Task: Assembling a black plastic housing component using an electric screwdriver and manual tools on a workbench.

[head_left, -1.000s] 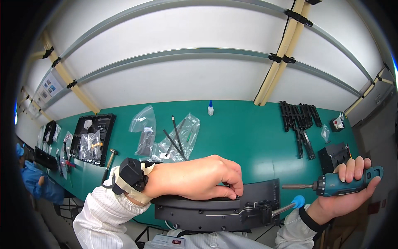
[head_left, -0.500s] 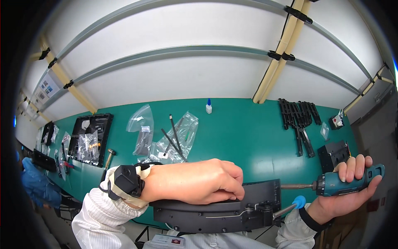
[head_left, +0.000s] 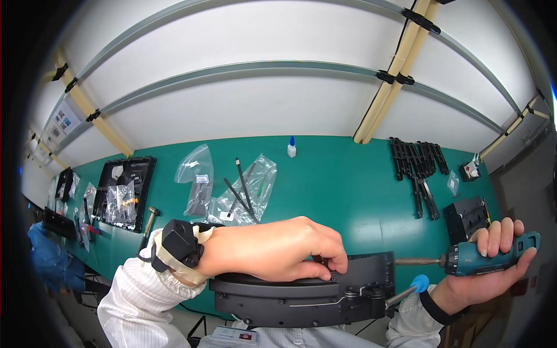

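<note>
A long, curved black metal part (head_left: pixel 272 304) lies in front of me, with a thin wire rod and small hinge fittings on its near side. My left hand (head_left: pixel 301 249) rests on its upper edge, thumb and fingers bent together beside a small screw (head_left: pixel 333 279); what they pinch is hidden. My right hand (head_left: pixel 493 261) is wrapped around a teal electric screwdriver (head_left: pixel 473 261), its long bit pointing left toward the part's right end. A metal lever with a blue knob (head_left: pixel 420 283) sticks out from the part's right side.
On the green table (head_left: pixel 336 191) lie clear plastic bags (head_left: pixel 255 185), black strips (head_left: pixel 243 184) and a small blue-capped bottle (head_left: pixel 292 147). Several black rails (head_left: pixel 415 168) and a black box (head_left: pixel 466 216) stand right. A hammer (head_left: pixel 150 223) and black tray (head_left: pixel 145 203) lie left; a person in blue (head_left: pixel 55 255) is beyond.
My left hand's fingers have shifted slightly right along the edge, and the thumb and a screw beside it now show. The screwdriver has barely moved.
</note>
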Tool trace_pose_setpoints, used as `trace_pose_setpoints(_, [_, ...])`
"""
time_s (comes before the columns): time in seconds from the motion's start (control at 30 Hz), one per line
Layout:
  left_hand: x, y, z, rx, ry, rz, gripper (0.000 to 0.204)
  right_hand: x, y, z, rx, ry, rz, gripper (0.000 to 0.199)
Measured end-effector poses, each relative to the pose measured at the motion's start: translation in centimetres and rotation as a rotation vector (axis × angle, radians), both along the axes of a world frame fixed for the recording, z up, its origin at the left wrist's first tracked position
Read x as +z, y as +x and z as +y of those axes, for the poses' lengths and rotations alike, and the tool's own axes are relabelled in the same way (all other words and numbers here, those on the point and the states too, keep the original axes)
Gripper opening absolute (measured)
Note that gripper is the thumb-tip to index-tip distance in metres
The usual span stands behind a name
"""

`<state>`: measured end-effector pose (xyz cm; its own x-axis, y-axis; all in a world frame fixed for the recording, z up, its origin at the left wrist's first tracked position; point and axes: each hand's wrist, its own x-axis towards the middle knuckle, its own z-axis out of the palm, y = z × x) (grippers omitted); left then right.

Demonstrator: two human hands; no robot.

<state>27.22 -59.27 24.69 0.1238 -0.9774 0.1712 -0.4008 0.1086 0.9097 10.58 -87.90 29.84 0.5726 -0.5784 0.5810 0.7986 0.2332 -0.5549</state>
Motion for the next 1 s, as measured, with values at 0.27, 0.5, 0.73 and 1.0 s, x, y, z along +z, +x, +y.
trace_pose_setpoints(0.27, [-0.2,-0.1,-0.2,-0.05,-0.009,-0.038,0.012,1.1,0.6,1.3,0.058,-0.044,-0.012,0.046])
trace_pose_setpoints(0.5, [-0.4,-0.1,-0.3,-0.052,-0.038,-0.082,0.011,2.1,1.7,4.6,0.201,-0.124,-0.021,0.048])
trace_pose_setpoints(0.73, [-0.6,-0.2,-0.1,-0.049,-0.039,-0.154,0.012,3.1,2.5,7.5,0.269,-0.304,0.096,0.044])
trace_pose_setpoints(1.0, [-1.8,0.2,-0.2,-0.063,-0.114,-0.066,0.009,3.0,2.5,8.4,0.257,-0.357,0.157,0.045])
